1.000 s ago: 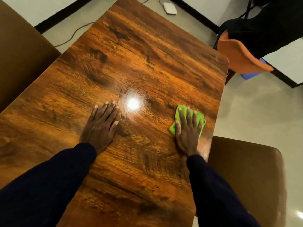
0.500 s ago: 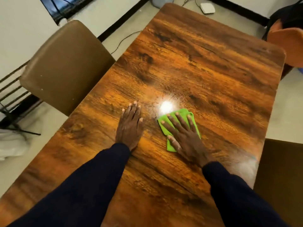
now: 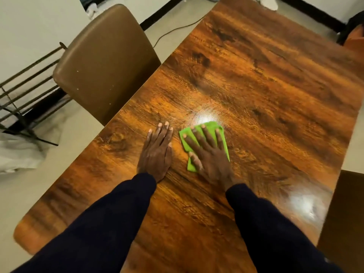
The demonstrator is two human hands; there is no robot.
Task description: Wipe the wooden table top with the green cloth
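Right hand (image 3: 208,154) is laid flat, fingers spread wide, pressing the small folded bright-green cloth (image 3: 203,133) onto the glossy dark-grained wooden counter (image 3: 266,85); nothing is gripped, the cloth is only pinned under palm and fingers. Left hand (image 3: 157,152) is laid flat and open on bare wood just beside it, empty, judged to be used as a brace. Change over the last second: the cloth has been swept from near the right edge of the counter leftward to the middle, and is now placed just below the bright lamp glare (image 3: 205,118), close to the left hand. The left hand has barely been shifted on the wood. The view has been panned left as well, so the brown padded chair back (image 3: 106,62) at the left edge is now fully shown. Meaning for the task: one cross-stroke over the near-middle band is judged done. The far half of the counter and the near-left corner are judged not yet covered; no wet trail is visible, so coverage cannot be confirmed. A return stroke or a shift to the next band is probably called for. Some motion blur is present at the frame edges.
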